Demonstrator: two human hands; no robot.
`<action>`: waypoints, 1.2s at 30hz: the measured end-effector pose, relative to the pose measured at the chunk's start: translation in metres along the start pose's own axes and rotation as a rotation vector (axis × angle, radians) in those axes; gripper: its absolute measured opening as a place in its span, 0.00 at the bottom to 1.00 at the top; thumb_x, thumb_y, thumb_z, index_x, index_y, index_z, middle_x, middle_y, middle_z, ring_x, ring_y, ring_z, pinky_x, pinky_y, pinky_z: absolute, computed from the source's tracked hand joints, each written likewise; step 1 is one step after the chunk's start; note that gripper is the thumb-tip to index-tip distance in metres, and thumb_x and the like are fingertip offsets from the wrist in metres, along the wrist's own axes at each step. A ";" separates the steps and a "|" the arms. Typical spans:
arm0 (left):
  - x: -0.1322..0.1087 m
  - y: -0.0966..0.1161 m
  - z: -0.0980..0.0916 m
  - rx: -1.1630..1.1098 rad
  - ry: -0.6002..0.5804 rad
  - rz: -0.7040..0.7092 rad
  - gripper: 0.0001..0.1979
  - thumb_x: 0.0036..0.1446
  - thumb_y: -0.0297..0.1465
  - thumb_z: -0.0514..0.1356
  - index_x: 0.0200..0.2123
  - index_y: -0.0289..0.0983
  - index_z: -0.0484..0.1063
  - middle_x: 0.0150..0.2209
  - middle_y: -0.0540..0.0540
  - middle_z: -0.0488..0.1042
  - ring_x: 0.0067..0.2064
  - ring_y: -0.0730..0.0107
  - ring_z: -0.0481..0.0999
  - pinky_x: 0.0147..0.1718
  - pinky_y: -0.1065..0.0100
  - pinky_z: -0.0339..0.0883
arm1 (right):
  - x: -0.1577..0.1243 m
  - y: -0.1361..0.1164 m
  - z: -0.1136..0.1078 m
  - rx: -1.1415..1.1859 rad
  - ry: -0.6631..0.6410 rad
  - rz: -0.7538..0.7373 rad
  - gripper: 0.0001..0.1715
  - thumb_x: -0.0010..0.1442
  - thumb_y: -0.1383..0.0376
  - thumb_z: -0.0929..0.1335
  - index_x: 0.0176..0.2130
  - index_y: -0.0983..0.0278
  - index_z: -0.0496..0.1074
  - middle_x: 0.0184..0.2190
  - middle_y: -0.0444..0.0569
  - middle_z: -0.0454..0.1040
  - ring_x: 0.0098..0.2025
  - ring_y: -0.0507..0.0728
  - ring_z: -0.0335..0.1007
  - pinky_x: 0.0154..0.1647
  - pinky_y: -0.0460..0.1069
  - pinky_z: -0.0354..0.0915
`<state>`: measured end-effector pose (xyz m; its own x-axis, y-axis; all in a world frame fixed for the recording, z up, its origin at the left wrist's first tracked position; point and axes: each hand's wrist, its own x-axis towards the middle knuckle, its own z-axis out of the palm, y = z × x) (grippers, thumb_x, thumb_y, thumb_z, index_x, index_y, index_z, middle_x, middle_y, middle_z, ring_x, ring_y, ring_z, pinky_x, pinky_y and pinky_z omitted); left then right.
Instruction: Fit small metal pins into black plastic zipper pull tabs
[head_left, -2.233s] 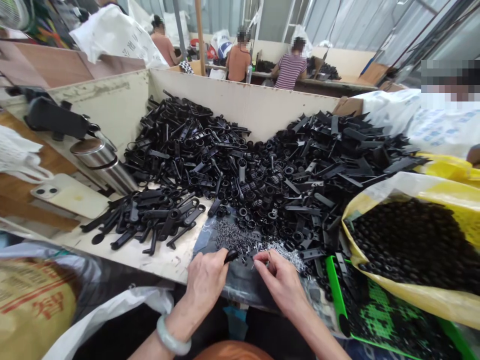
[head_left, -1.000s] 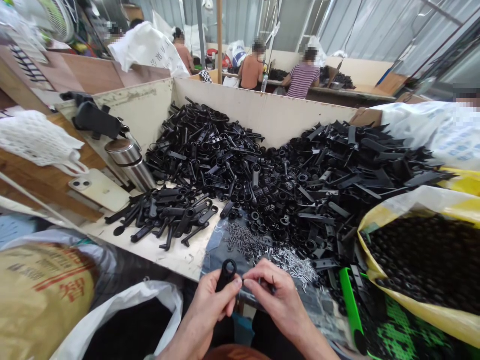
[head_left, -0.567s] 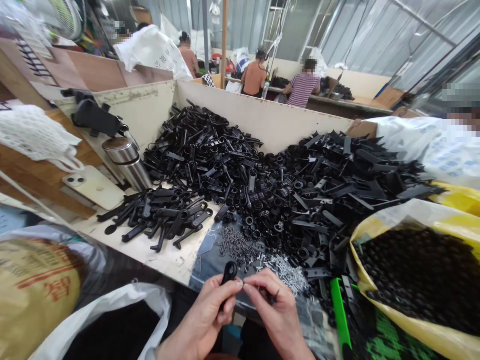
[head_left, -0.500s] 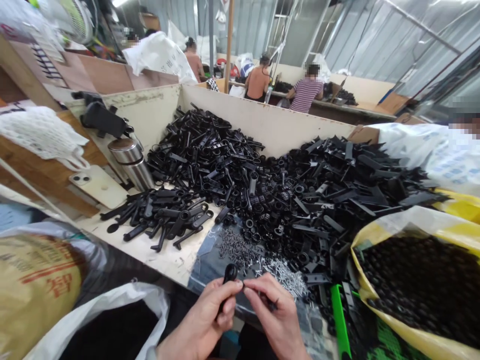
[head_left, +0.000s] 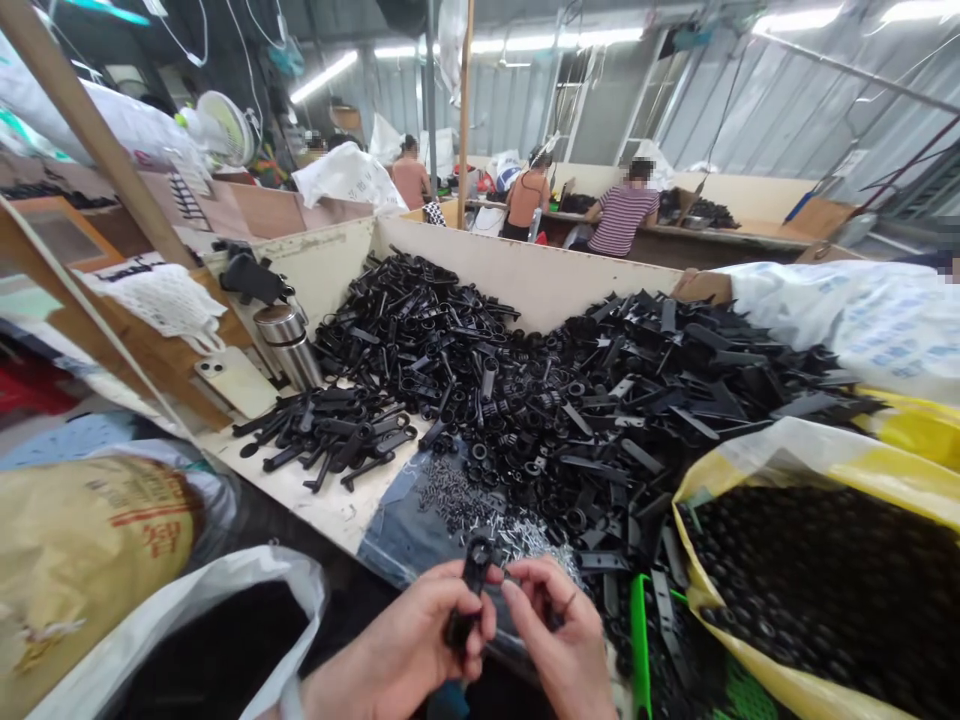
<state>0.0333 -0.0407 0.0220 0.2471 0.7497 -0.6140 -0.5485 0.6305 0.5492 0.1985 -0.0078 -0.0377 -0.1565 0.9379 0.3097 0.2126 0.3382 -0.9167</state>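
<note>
My left hand (head_left: pixel 431 625) grips a black plastic lever with a ring-shaped end (head_left: pixel 478 562), which points up and away from me. Close beside it, my right hand (head_left: pixel 559 625) is closed in a pinch, thumb and forefinger near the lever's side. Whatever sits between those fingertips is too small and dark to name. Just beyond the hands lie a heap of small silver pins (head_left: pixel 529 535) and a patch of small dark screw-like pieces (head_left: pixel 454 490) on a dark sheet (head_left: pixel 390 535).
Heaped black levers (head_left: pixel 405 320) and flat black pieces (head_left: pixel 720 350) fill the bench. A smaller lever pile (head_left: pixel 337 430), steel flask (head_left: pixel 289 345) and phone (head_left: pixel 236 383) are left. Sacks (head_left: pixel 787 440) and a green basket (head_left: pixel 641 645) flank me; people sit beyond the partition (head_left: pixel 540 270).
My view has tilted up a little and shifted. The lever in my left hand now stands more upright, showing its ring end and body. My right hand stays pinched beside it.
</note>
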 end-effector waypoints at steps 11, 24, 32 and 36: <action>-0.004 -0.012 0.027 0.371 0.078 0.138 0.25 0.45 0.26 0.60 0.50 0.34 0.71 0.29 0.51 0.74 0.29 0.71 0.67 0.31 0.68 0.58 | 0.014 -0.015 -0.028 -0.199 -0.177 -0.311 0.05 0.65 0.69 0.68 0.40 0.62 0.75 0.28 0.44 0.72 0.25 0.52 0.69 0.24 0.44 0.63; 0.012 -0.028 0.014 0.506 0.053 0.179 0.35 0.47 0.28 0.60 0.61 0.30 0.63 0.29 0.51 0.74 0.29 0.69 0.69 0.31 0.68 0.58 | -0.002 -0.020 -0.030 -0.228 -0.133 -0.119 0.09 0.67 0.62 0.68 0.34 0.61 0.75 0.24 0.42 0.71 0.22 0.51 0.65 0.23 0.44 0.61; 0.003 -0.015 -0.024 0.653 0.101 0.290 0.19 0.58 0.43 0.62 0.47 0.35 0.73 0.25 0.52 0.71 0.27 0.71 0.66 0.27 0.70 0.56 | -0.005 -0.038 0.004 -0.259 -0.112 -0.258 0.13 0.71 0.65 0.64 0.37 0.61 0.77 0.26 0.45 0.72 0.25 0.53 0.71 0.26 0.45 0.63; -0.008 0.005 -0.048 0.708 0.093 0.398 0.19 0.58 0.49 0.62 0.33 0.38 0.74 0.19 0.55 0.66 0.24 0.72 0.62 0.26 0.71 0.54 | -0.002 -0.041 0.028 -0.389 -0.162 -0.382 0.14 0.70 0.68 0.62 0.44 0.62 0.77 0.27 0.47 0.75 0.27 0.54 0.74 0.27 0.45 0.65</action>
<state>-0.0093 -0.0527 0.0024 0.0556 0.9440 -0.3253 0.0612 0.3219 0.9448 0.1629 -0.0254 -0.0077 -0.4317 0.7298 0.5301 0.4471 0.6836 -0.5770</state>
